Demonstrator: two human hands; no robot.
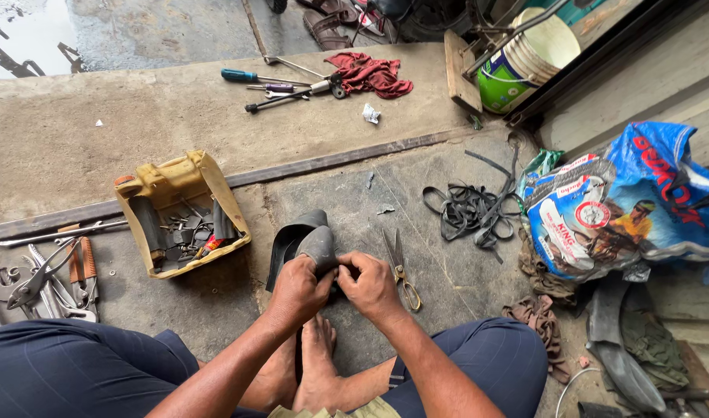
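My left hand and my right hand are both closed on a black rubber inner tube that lies folded on the concrete floor in front of my bare feet. The left hand pinches the folded grey part of the tube from the left. The right hand grips it from the right, fingers curled; what the fingertips press is hidden. A pair of scissors lies on the floor just right of my right hand.
A cut yellow plastic can with metal bits and rubber pieces sits to the left. Pliers and wrenches lie far left. Rubber strips, a blue printed sack, a red rag, screwdrivers and a bucket lie beyond.
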